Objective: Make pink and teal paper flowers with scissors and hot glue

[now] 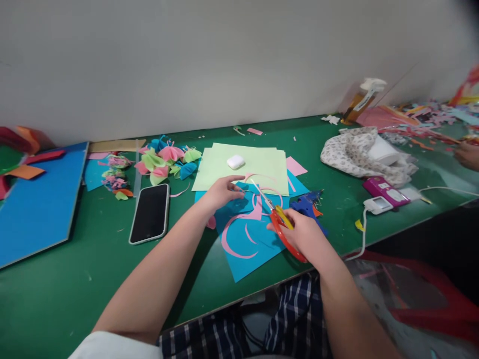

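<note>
My right hand [305,233] is closed around the red and yellow handles of a pair of scissors [279,219]; the blades point up-left over a curled pink paper strip [258,204]. My left hand [223,192] rests on the blue paper sheet [247,244], fingers loosely curled near the pink strip; whether they pinch it I cannot make out. More thin pink curls lie on the blue sheet. Pale green sheets [247,169] lie just behind, with a white earbud case [235,161] on top.
A black phone [150,213] lies left of my arm. Folded paper flowers [164,162] and scraps sit behind it, a blue board [37,199] far left. A blue glue gun [307,205], patterned cloth [359,157], pink device [381,190], white charger [377,204] and spray bottle [361,99] are right. Another person's hand [467,154] shows far right.
</note>
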The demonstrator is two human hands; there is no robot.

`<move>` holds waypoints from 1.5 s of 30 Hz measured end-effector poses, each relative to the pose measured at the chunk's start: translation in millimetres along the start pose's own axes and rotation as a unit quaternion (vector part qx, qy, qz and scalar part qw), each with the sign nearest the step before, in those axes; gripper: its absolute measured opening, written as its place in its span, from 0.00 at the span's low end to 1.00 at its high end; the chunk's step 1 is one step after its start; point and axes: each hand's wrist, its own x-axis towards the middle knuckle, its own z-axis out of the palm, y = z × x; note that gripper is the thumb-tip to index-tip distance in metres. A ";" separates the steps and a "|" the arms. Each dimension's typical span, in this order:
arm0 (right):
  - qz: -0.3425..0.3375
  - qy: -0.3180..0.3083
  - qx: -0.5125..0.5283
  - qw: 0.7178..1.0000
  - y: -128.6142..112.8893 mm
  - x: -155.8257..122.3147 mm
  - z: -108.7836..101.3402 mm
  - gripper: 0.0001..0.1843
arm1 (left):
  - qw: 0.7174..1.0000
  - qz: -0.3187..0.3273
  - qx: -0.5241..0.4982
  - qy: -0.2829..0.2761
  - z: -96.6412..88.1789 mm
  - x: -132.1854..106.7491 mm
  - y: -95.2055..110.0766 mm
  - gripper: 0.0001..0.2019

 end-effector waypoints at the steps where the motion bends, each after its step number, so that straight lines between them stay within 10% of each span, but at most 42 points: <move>1: -0.011 0.010 -0.045 0.999 -3.7 2.8 1.5 0.21 | 1.000 -0.006 -0.011 0.007 -1.5 -1.7 2.6 0.29; 11: -0.090 0.072 -0.113 0.987 -34.6 23.0 14.4 0.18 | 0.986 -0.028 -0.143 0.077 -9.4 -32.7 12.3 0.22; 17: -0.179 0.023 0.192 0.965 -64.4 27.5 21.9 0.15 | 0.978 -0.005 -0.189 0.087 0.8 -46.5 18.2 0.20; 24: -0.173 0.006 0.274 0.946 -67.0 38.4 32.8 0.13 | 0.980 0.011 -0.165 0.115 6.7 -53.6 24.6 0.19; 30: -0.149 0.012 0.271 0.951 -55.3 33.3 28.7 0.14 | 0.984 0.041 -0.067 0.162 0.0 -37.5 22.3 0.19; 36: -0.239 -0.083 0.184 0.950 -36.5 -35.4 57.7 0.07 | 0.969 0.055 0.130 0.204 -15.8 -5.9 6.2 0.19; 45: -0.292 -0.072 0.027 0.953 -21.1 -19.3 76.6 0.07 | 0.903 0.175 0.380 0.097 -22.0 -81.4 -40.3 0.11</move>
